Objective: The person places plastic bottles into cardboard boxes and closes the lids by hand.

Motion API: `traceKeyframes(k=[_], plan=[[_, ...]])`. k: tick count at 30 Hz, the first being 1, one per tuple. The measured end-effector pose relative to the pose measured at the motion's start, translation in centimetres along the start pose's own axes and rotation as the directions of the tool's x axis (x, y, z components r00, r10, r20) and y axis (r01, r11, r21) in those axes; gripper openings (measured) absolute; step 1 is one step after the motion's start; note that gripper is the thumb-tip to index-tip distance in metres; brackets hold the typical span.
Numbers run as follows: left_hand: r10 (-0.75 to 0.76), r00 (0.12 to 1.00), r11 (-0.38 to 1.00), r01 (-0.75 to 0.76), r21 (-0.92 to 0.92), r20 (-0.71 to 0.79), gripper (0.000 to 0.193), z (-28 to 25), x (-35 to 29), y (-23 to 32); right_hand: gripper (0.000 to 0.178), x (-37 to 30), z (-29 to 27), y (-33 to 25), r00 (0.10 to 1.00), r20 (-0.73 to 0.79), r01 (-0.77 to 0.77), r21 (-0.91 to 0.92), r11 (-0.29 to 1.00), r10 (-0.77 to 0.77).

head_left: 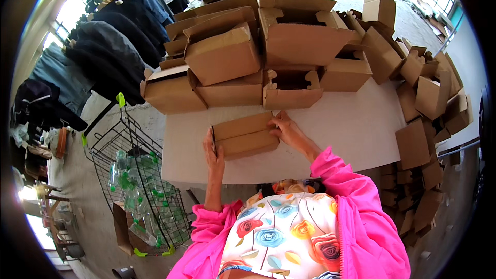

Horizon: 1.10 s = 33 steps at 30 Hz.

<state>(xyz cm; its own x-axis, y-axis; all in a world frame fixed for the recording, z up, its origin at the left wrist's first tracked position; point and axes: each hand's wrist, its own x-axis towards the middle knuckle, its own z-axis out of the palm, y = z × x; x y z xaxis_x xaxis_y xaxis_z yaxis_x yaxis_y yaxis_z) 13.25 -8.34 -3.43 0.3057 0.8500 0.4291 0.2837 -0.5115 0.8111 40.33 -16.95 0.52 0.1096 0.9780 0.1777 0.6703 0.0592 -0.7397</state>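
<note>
Cardboard throughout: one small brown box lies on its side on the white table, near the table's front edge and left of its middle. All places below are given from this box.

My left hand is at the box's left end, palm against it, fingers upright along the end flap. The hand presses rather than wraps; the fingers are fairly straight and lie close together on the cardboard. My right hand is at the box's right end, fingertips on the upper right corner, thumb side toward me. The grip there is narrow, pinching the edge of the box. Between the two hands the box is held at both ends and rests flat on the table.

Directly behind the box stands a stack of folded boxes, several rows deep and piled in layers, some with open flaps. The nearest of these, with a notched open top, sits just beyond my right hand. To the right of the box, past the table's edge, a heap of further boxes runs down toward the floor.

To the left of the box, below table level, stands a wire basket holding clear plastic bottles with green caps. Farther left and behind hang dark jackets on a rack.
</note>
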Motion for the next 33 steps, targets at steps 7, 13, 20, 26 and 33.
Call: traceKeyframes(k=[7,13,20,26,33], plan=[[-0.149,0.960,0.988,0.134,0.080,0.237,0.046,-1.1,1.1,4.3,0.036,-0.9,1.4,2.2,0.996,-0.075,-0.024,0.214,0.976,0.041],[-0.435,0.899,0.868,0.433,-0.246,0.049,0.058,1.7,0.9,-1.7,0.057,-1.6,4.8,4.2,0.789,0.232,-0.483,0.807,0.340,0.569],[-0.582,0.794,0.733,0.605,-0.312,0.174,0.064,0.0,1.2,0.3,0.062,-1.5,5.5,5.1,0.705,0.601,-0.660,0.750,0.039,0.377],[-0.639,0.734,0.640,0.673,-0.372,0.230,0.063,-1.7,1.4,1.6,0.060,-2.7,5.9,2.5,0.681,0.646,-0.619,0.760,-0.200,0.346],[-0.508,0.786,0.697,0.616,-0.368,0.353,0.064,2.3,-2.1,6.6,0.059,-10.2,2.9,6.8,0.809,0.435,-0.426,0.897,-0.115,0.395]])
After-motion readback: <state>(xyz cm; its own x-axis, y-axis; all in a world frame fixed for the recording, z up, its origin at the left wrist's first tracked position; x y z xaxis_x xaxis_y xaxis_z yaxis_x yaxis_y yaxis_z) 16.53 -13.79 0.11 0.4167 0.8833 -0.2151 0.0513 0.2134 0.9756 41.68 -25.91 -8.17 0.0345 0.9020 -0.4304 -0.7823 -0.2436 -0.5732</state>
